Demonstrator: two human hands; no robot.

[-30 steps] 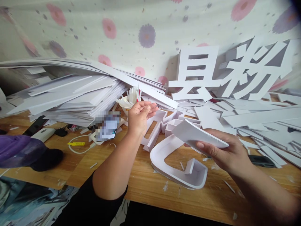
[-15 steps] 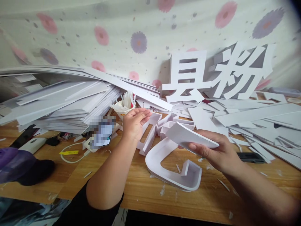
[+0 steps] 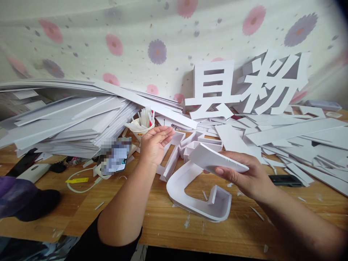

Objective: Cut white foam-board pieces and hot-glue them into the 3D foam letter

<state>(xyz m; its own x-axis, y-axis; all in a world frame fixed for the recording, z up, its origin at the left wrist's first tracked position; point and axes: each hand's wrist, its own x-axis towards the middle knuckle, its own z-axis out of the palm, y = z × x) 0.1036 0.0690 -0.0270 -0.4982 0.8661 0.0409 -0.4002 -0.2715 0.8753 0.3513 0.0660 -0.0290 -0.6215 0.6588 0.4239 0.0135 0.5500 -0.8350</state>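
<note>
My right hand point(image 3: 243, 172) grips a curved strip of white foam board point(image 3: 214, 158), thumb on its near face, above the table. My left hand point(image 3: 157, 143) is raised with thumb and fingers pressed together in a pinch; whatever they hold, if anything, is too small to make out. Between and below the hands lies a hooked white foam-board letter piece point(image 3: 176, 194) with upright side walls, open side up. Behind it, partly hidden by the strip, is another walled white character point(image 3: 172, 165). A white cup of thin plastic sticks point(image 3: 138, 135) stands just behind my left hand.
White board sheets point(image 3: 78, 119) are stacked at left. A phone point(image 3: 116, 159) and white cable point(image 3: 77, 190) lie nearby. Two white characters point(image 3: 214, 88) stand at the back, offcuts point(image 3: 299, 137) to the right with a black cutter-like tool point(image 3: 285, 180). A purple-black cap point(image 3: 29, 199) sits at left.
The view has shifted slightly. Both hands keep nearly the same pose, and the right still grips the foam board strip.
</note>
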